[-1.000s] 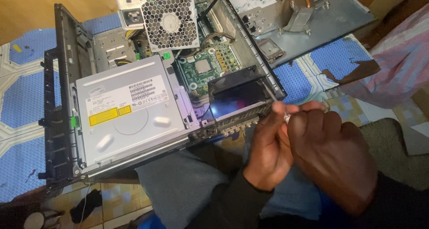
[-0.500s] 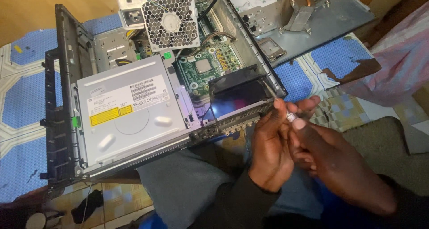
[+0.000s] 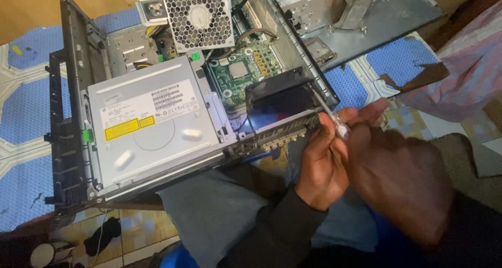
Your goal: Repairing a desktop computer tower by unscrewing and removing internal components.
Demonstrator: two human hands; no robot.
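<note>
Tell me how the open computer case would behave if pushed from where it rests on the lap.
The case is probably stiff and fairly heavy: metal frame, optical drive and fan still inside. Resting tilted on the lap, not flat, it may slide or tip when pushed. The exposed board looks fragile, so shoving there seems risky.
</note>
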